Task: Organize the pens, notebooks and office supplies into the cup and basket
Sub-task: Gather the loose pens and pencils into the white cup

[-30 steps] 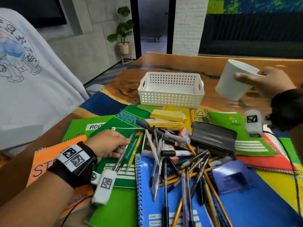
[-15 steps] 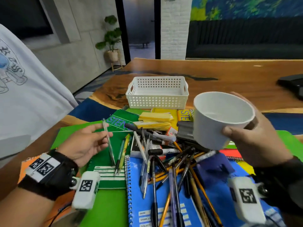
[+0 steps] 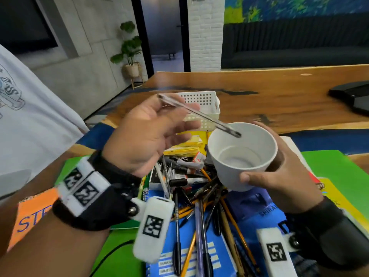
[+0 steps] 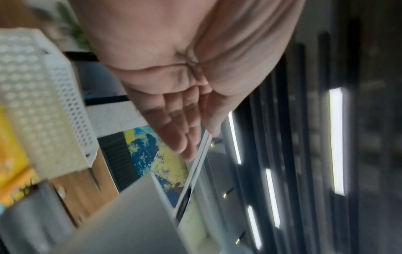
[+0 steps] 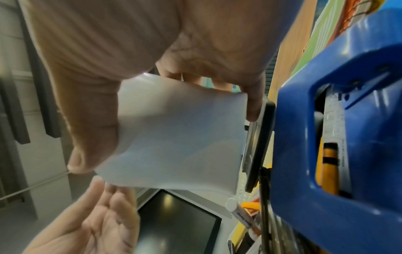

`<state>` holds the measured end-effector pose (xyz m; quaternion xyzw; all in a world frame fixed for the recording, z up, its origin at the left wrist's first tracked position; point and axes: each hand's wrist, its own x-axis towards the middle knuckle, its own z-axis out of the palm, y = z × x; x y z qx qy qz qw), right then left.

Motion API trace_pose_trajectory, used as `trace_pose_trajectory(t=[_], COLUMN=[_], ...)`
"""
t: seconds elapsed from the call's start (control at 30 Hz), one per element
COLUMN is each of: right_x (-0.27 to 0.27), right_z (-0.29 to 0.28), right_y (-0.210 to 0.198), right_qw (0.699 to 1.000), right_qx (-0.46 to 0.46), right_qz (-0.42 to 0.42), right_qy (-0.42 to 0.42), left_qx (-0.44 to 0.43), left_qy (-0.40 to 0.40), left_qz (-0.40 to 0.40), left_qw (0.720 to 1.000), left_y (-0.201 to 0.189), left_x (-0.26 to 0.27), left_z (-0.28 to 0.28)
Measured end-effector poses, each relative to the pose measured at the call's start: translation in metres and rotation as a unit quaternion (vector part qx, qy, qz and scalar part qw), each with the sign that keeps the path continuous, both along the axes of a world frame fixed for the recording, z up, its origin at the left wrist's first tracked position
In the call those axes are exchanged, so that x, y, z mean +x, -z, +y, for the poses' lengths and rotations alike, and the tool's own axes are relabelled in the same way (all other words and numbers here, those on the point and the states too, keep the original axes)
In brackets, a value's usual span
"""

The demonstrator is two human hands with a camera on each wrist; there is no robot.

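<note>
**Ana:** Above the pile on the counter [image 3: 279, 92], what's different from half a second back?

**Ben:** The left hand [image 3: 147, 134] was low by the green notebook then, pinching one clear pen. Now it's up at the white cup [image 3: 241, 154], palm turned up, fingers nearly straight. The clear pen [image 3: 199, 114] lies slanted across the fingertips, its dark tip already past the cup's rim.

**Ana:** So it's let go?

**Ben:** I'd judge it's releasing: the left wrist view shows the fingers extended with the pen only lying along them, nothing curled round it. The pen isn't at the bottom yet, and nothing else is in the cup.

**Ana:** And the right hand [image 3: 279, 176]?

**Ben:** It was holding the cup half a second ago too, and it still does, off the counter and tilted toward the left hand, thumb on the near wall and fingers wrapped behind.

**Ana:** What does that mean for the job?

**Ben:** First pen going in, I'd say. The heap of pens and pencils [image 3: 199, 206] still sprawls over the blue notebook [image 3: 225, 252], the yellow sticky notes [image 3: 185, 146] sit behind it, and the white basket [image 3: 207, 104] beyond shows nothing in it from here.
</note>
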<state>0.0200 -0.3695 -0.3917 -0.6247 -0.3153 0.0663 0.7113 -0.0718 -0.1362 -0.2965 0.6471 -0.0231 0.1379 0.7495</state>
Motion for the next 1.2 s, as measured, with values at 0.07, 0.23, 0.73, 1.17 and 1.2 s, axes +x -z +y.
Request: trace_pose_trajectory(t=[0.07,0.23,0.73,1.17,1.2], right_x=[-0.001,0.001,0.006,0.001,0.001], right_z=[0.0,-0.006,-0.006,0.001,0.001], right_y=[-0.001,-0.005,0.004,0.003,0.003], right_qw=[1.0,0.999,0.998,0.998,0.998], right_qx=[-0.006,0.015,0.051,0.056,0.057], right_qz=[-0.01,-0.018,-0.012,-0.019,-0.022], right_qy=[0.007,0.04,0.039,0.026,0.028], left_qx=[0.163,0.267,0.483,0.408,0.401], left_qy=[0.012,-0.096,-0.054,-0.105,-0.122], left_qz=[0.031,0.094,0.455,0.399,0.364], left_qw=[0.986,0.954,0.747,0.814,0.832], left_y=[0.005,0.012,0.089,0.091,0.083], left_x=[0.006,0.018,0.009,-0.005,-0.006], left_z=[-0.007,0.037,0.104,0.102,0.102])
